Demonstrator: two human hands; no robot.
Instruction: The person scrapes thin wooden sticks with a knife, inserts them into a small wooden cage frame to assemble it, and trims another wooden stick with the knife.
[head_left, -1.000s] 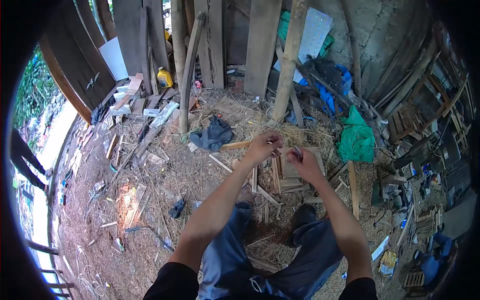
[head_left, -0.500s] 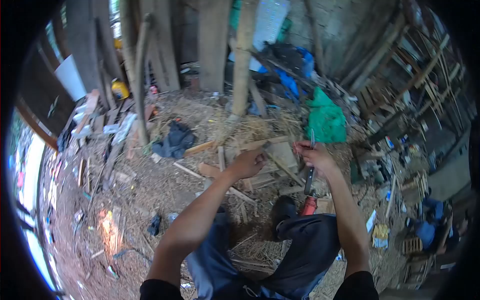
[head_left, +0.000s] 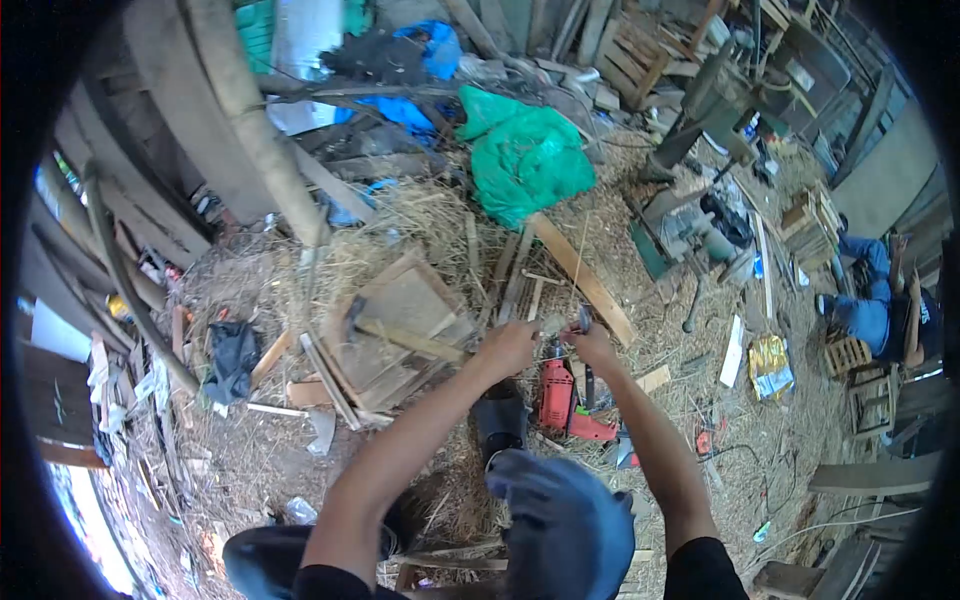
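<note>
My left hand (head_left: 508,350) is closed, its fingertips at a small pale piece (head_left: 550,325) that I cannot name. Beside it, my right hand (head_left: 592,348) is closed round a knife, whose dark handle (head_left: 589,388) sticks out below the fist; the blade does not show clearly. A dark roundish shape at the right fingertips is too blurred to name. Just below the hands, a red power drill (head_left: 572,405) lies on the ground by my shoe (head_left: 500,420). To the left, a hammer (head_left: 405,338) rests on a wooden panel (head_left: 400,290), its handle end near my left wrist.
A green plastic bag (head_left: 525,160) lies ahead, with a long plank (head_left: 585,278) in front of it. Wooden posts (head_left: 265,130) stand at left. Straw and scraps cover the ground. At far right a seated person (head_left: 880,290) is near a crate (head_left: 855,352).
The view has swung right, bringing the drill and hammer into fuller sight. My hands have come closer together. The knife blade, upright before, no longer shows plainly.
</note>
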